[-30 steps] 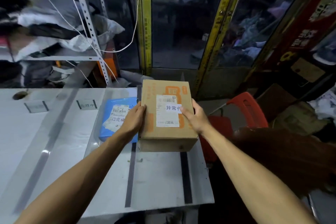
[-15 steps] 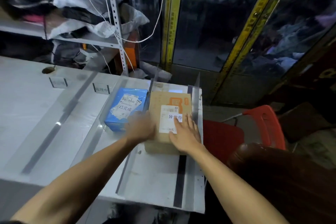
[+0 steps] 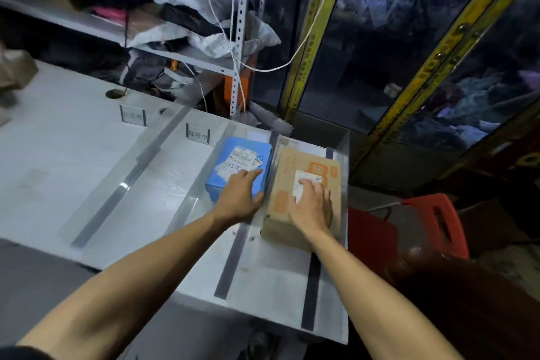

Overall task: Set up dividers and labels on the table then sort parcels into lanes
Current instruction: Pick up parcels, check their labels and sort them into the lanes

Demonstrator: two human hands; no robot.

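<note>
The near edge of the white table (image 3: 87, 172) is being crossed by two bare forearms reaching away from the camera. Dark tape strips (image 3: 232, 263) are being shown running front to back along the tabletop, and clear acrylic dividers (image 3: 187, 207) are standing along them, parting the surface into lanes.

In the rightmost lane, the brown cardboard box (image 3: 295, 184) is being pressed flat on its top by the right hand (image 3: 312, 207), whose fingers are being held straight and slightly spread over the white shipping label (image 3: 305, 181). Just left of it, beyond a divider, the blue parcel (image 3: 230, 181) is lying in the neighbouring lane; its near right corner is being touched by the left hand (image 3: 239, 199), fingers extended, thumb set against the parcel's side.

Farther back, two small label stands (image 3: 198, 134) are standing upright at the heads of the lanes to the left. Beside the table, a red plastic chair (image 3: 435, 222) is being partly shown. Behind, a metal shelf rack (image 3: 239, 38) is being loaded with bagged goods, with white cords (image 3: 292, 58) hanging across it.
</note>
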